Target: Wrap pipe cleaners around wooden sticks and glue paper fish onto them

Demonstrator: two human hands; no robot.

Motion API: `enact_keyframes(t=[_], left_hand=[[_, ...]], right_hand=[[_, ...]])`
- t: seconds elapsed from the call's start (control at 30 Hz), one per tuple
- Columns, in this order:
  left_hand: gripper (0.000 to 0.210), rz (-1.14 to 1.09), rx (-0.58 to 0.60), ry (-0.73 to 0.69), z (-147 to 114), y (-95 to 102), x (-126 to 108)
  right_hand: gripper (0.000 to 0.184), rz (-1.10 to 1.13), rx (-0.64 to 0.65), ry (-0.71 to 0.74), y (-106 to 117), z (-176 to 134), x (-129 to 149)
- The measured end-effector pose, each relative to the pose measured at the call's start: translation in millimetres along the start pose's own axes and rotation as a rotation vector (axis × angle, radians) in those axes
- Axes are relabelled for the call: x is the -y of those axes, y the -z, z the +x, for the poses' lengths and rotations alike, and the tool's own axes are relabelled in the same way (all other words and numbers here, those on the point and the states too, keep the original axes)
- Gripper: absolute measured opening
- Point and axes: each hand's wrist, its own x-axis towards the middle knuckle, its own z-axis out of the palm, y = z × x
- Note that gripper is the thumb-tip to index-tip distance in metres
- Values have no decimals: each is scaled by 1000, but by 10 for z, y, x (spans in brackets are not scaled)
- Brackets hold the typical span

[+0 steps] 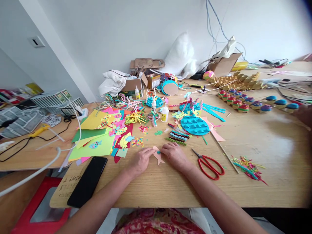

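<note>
A small pink paper fish (pixel 159 158) lies on the table between my hands, its forked tail toward me. On its body sits a little teal piece (pixel 158 152). My left hand (pixel 141 160) pinches the fish's left edge near the head. From the other side, the bent, closed fingers of my right hand (pixel 175 156) press at its right edge; their tips are partly hidden. Red-handled scissors (pixel 211 165) lie right of my right hand, blades apart. Beyond my hands are small confetti pieces (pixel 138 141) and striped fuzzy stems (pixel 177 137).
A black phone (pixel 87 182) lies at the front left by coloured paper sheets (pixel 102 143). Glue bottles (pixel 165 113) stand mid-table near a blue egg-carton disc (pixel 195 125). A wooden stick (pixel 225 152) and paper shreds (pixel 251 167) are at right. Another person's hand (pixel 303 115) shows far right.
</note>
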Motion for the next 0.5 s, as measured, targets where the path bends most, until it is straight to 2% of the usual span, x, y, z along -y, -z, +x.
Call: enact_keyframes(t=[0.1,0.23,0.33,0.5], left_hand=[[39,-237,-156,297,58,4,22],[35,-675,-184,640,182,50,-41],[30,-917,-158,762,244,116,-113],[33,-1125,-108,819,284,203,-160]], right_hand=[[11,23,-7,-10,-11,2,-8],[12,43,-35,-17,-31,-1,-27],[15,85,-91,-16,-35,-2,-42],[17,236,-205,-59,-54,-5,-78]])
